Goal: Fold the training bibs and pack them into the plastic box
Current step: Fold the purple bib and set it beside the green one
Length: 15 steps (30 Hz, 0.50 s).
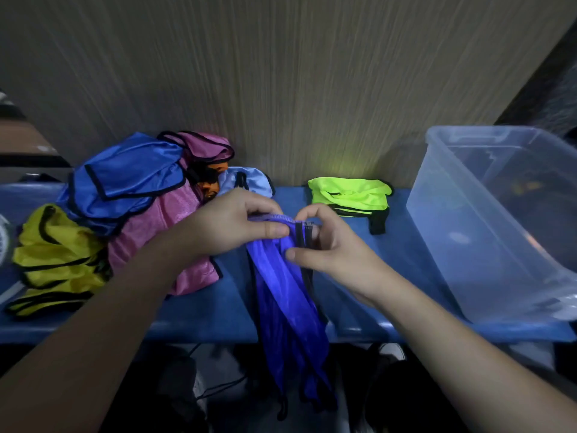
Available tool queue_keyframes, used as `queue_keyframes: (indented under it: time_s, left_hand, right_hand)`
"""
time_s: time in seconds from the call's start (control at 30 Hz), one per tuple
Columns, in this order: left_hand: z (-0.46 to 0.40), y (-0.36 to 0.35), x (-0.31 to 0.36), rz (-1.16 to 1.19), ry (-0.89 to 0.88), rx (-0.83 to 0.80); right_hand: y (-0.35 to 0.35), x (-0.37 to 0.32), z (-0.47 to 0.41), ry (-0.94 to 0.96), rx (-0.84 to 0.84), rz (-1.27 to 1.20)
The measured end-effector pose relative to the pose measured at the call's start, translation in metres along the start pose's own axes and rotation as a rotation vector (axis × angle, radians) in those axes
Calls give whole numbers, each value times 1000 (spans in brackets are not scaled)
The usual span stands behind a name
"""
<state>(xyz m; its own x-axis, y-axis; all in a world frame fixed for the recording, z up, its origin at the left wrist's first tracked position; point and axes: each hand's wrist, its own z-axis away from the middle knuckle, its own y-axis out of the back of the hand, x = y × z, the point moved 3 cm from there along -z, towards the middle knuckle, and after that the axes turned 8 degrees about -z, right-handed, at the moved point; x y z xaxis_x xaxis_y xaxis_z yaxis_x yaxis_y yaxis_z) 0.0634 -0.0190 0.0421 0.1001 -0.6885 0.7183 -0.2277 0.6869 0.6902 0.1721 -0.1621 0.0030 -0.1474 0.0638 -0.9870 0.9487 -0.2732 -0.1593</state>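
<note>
The left hand (232,225) and right hand (324,245) are both pinching the purple bib's (287,295) top edge; matching the black-trimmed corners is probably giving a neater fold

There is a single view, from a camera worn on the person's head. It looks forward and down over both forearms at the blue worktop (203,310), close enough that the hands (237,225) fill the middle of the picture. The wide lens bends the worktop's front edge. Beyond the worktop a wood-grain wall (281,73) fills the upper half; below the worktop's front edge, the dark floor shows.
</note>
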Motion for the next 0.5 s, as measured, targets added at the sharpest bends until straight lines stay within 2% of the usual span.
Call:
queue_keyframes:
  time_s: [0.1, 0.17, 0.27, 0.33, 0.5]
  left_hand:
    - [2, 14, 0, 43, -33, 215]
    - [6, 27, 0, 65, -21, 323]
    - [13, 41, -4, 3, 10, 413]
    - [15, 45, -8, -35, 49, 438]
    - [16, 47, -12, -77, 68, 479]
  right_hand:
    - [-5, 9, 4, -133, -165, 170]
    - [-5, 14, 6, -205, -262, 407]
    - [3, 11, 9, -250, -292, 725]
    - [10, 1, 12, -257, -293, 755]
    - [27, -20, 20, -241, -244, 612]
